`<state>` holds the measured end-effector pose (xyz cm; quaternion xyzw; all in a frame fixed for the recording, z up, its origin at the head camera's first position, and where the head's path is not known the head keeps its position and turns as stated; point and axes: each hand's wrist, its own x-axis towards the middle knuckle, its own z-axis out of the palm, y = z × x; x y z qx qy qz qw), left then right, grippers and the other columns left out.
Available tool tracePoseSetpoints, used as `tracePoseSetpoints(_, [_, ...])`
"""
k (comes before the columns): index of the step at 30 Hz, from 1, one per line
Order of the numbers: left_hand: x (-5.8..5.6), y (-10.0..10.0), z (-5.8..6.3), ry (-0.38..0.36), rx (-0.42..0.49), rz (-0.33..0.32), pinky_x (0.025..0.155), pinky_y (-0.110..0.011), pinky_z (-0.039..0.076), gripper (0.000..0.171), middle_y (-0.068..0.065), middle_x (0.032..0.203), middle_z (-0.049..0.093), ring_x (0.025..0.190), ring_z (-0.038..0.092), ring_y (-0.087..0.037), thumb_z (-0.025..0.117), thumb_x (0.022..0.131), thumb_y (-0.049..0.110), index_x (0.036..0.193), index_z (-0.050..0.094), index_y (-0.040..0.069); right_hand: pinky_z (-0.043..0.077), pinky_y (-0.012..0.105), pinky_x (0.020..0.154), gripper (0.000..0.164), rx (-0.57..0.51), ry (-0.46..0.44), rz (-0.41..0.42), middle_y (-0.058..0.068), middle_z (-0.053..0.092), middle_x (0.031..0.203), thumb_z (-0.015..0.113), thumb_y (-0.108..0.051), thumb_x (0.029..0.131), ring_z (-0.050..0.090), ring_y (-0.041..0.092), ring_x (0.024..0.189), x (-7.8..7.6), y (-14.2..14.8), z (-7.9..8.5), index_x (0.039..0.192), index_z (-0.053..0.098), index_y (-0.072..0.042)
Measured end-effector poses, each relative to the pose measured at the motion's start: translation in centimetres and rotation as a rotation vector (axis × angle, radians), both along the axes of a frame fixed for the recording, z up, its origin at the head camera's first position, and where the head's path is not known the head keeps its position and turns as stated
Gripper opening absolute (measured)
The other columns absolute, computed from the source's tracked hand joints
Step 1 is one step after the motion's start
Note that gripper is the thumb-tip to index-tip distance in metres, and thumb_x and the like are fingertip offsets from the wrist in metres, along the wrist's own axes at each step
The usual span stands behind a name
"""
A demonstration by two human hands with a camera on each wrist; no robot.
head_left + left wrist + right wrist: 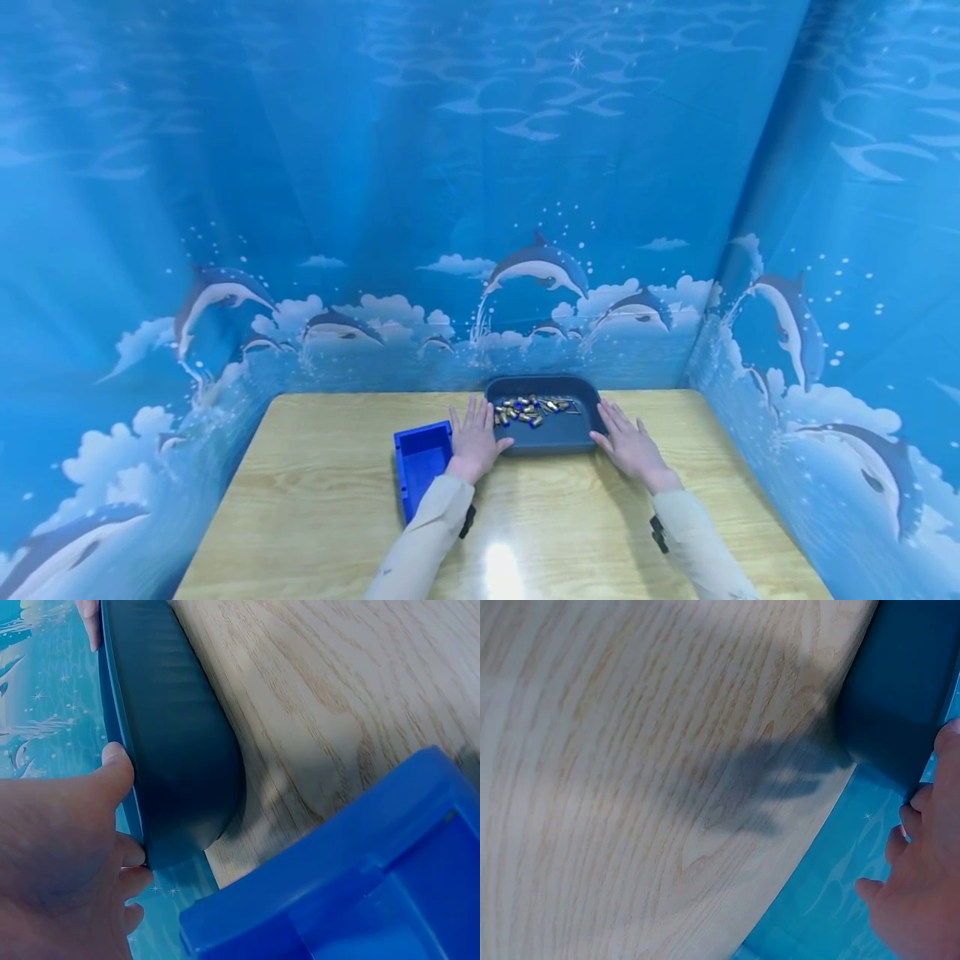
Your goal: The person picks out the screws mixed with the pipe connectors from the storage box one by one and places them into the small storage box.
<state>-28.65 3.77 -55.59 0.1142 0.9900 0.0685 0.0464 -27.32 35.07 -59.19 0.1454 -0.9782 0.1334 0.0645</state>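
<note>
A dark grey tray (540, 442) stands at the back of the table. Inside it lie several small gold-coloured cylindrical pieces (519, 410) with blue parts, and thin metal pins (572, 407) are bunched to their right. My left hand (474, 437) grips the tray's left end; in the left wrist view its thumb (116, 766) presses the rim and the fingers lie along the end. At the opposite end, my right hand (632, 443) holds the rim, its fingers along the side. Left of my left hand sits a blue open bin (425, 450), partly covered by the forearm.
The wooden table (322, 483) ends at the back against a blue dolphin-print curtain (420, 350). More of that curtain (817, 400) closes off the right side. Both forearms reach over the table's near part.
</note>
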Motion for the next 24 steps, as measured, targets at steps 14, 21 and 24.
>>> tracePoseSetpoints(14, [0.6, -0.2, 0.4, 0.016, -0.025, 0.002, 0.126, -0.059, 0.007, 0.08, -0.005, 0.164, 0.034, 0.156, 0.017, -0.024, 0.056, 0.096, 0.058, 0.156, 0.039, 0.009, 0.023, 0.074, 0.114, 0.069, 0.024, 0.04, -0.001, 0.023, 0.034, 0.159, 0.038, -0.048, 0.108, 0.032, 0.044, 0.146, 0.5, -0.3, -0.1, 0.153, 0.036, 0.004])
tracePoseSetpoints(21, [1.1, -0.2, 0.4, 0.02, -0.042, -0.004, 0.126, -0.057, 0.011, 0.08, -0.005, 0.164, 0.035, 0.155, 0.019, -0.025, 0.055, 0.096, 0.06, 0.156, 0.04, 0.009, 0.023, 0.075, 0.113, 0.066, 0.02, 0.054, -0.007, 0.024, 0.037, 0.157, 0.045, -0.044, 0.107, 0.034, 0.046, 0.144, 1.1, -0.4, -0.1, 0.151, 0.039, 0.005])
tracePoseSetpoints(24, [1.3, -0.2, 0.4, 0.023, -0.043, -0.002, 0.126, -0.057, 0.012, 0.08, -0.005, 0.163, 0.035, 0.155, 0.02, -0.025, 0.055, 0.096, 0.059, 0.156, 0.04, 0.009, 0.021, 0.074, 0.114, 0.067, 0.029, 0.052, -0.008, 0.024, 0.036, 0.158, 0.044, -0.044, 0.107, 0.034, 0.046, 0.145, 1.3, -0.5, -0.2, 0.152, 0.038, 0.005])
